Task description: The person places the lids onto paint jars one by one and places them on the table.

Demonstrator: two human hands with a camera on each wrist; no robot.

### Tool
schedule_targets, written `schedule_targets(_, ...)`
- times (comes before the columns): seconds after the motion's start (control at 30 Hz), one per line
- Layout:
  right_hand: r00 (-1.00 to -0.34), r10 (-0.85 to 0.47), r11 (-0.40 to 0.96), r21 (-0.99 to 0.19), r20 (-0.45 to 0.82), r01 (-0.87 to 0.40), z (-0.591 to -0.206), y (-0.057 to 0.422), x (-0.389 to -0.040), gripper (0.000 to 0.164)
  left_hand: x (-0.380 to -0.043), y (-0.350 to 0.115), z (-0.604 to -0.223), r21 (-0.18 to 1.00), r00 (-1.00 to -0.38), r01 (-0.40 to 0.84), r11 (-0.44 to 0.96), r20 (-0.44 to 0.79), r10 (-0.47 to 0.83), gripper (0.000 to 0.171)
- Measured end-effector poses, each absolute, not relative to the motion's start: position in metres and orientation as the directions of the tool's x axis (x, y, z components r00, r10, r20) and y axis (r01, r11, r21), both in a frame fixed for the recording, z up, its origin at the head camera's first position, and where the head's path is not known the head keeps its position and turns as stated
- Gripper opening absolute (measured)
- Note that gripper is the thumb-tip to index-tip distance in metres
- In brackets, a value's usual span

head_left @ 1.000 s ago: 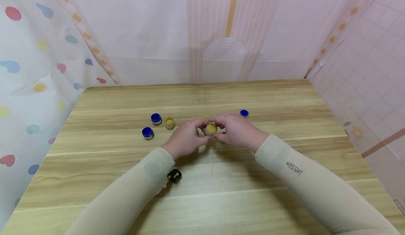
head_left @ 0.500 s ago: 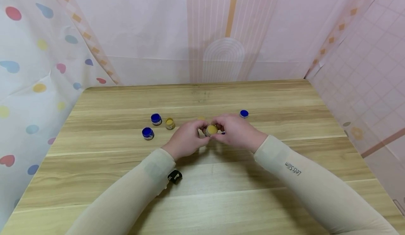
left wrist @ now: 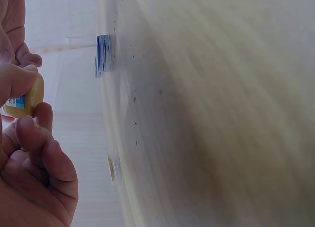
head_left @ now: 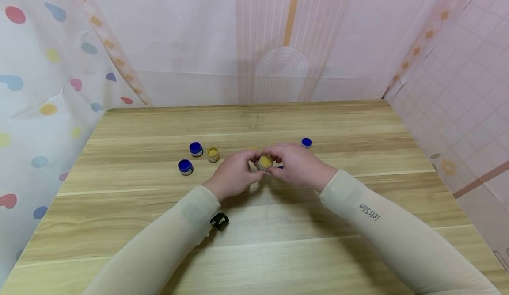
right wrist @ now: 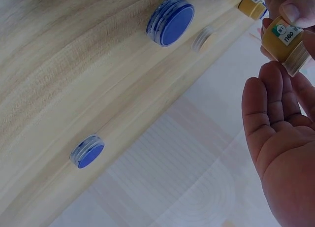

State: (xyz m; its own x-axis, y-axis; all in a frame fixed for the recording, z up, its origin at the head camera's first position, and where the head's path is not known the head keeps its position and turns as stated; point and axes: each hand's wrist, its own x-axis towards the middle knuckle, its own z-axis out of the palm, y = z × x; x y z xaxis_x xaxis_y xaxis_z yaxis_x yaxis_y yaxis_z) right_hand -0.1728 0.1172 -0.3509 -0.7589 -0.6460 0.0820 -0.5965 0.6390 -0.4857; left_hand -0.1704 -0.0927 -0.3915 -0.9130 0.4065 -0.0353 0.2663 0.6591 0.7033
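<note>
Both hands together at approx. the middle of the desk [head_left: 258, 259], clamped on the same yellow jar [head_left: 265, 162]. Jar's held just above the wood, about upright, top up. L hand [head_left: 234, 173] grips the body, thumb along the side; R hand [head_left: 302, 164] pinches at the clear lid [right wrist: 297, 59] on top, thumb nearest the person, fingers on the far side. White/green label shows on the jar in the R wrist view.

L of the hands: two blue jars [head_left: 185, 167], one a bit farther back, plus another yellow pot [head_left: 213, 155] just beside the rear one. Yellow disc [head_left: 252, 148], clear-rimmed, lies behind the held jar, partly hidden in the head view. Blue lid no. 1 [head_left: 306, 143] sits flat beyond the R hand; blue lid no. 2 [right wrist: 170, 21] is under/near the R hand, mostly covered from above but plain in the R wrist view.

Beige sleeves [head_left: 397, 233] on both arms, R one w/ printed lettering. Small black gadget [head_left: 219, 221] by the L cuff. Pale patterned backdrop [head_left: 191, 34] behind the desk, coloured spots on L side, grid on R.
</note>
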Motion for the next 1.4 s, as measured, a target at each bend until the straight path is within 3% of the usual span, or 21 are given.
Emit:
schedule_targets(0.27,-0.8,-0.599,0.681,-0.506,0.031,-0.529,-0.3521,0.1157,-0.1731,0.027,-0.1708,-0.0914,-0.3928,0.711,-0.909,0.275,0.647,-0.026,0.415,0.027)
schedule_targets(0.5,-0.788,-0.614,0.66,-0.513,0.054,-0.549,-0.3536,0.119,-0.1747,0.045,-0.1709,-0.0916,-0.392,0.706,-0.91,0.277,0.651,-0.025,0.414,0.026)
schedule_targets(0.9,-0.758,-0.646,0.629,-0.5,0.089,-0.595,-0.3552,0.1201,-0.1755,0.04,-0.1715,-0.0923,-0.3919,0.702,-0.908,0.282,0.654,-0.025,0.419,0.021)
schedule_targets(1.17,-0.81,-0.587,0.692,-0.515,0.008,-0.507,-0.3533,0.1169,-0.1738,0.028,-0.1708,-0.0909,-0.3927,0.709,-0.908,0.278,0.648,-0.027,0.419,0.028)
schedule_targets(1.4,-0.782,-0.622,0.659,-0.512,0.039,-0.551,-0.3536,0.1203,-0.1753,0.044,-0.1714,-0.0915,-0.3915,0.704,-0.904,0.285,0.651,-0.029,0.427,0.025)
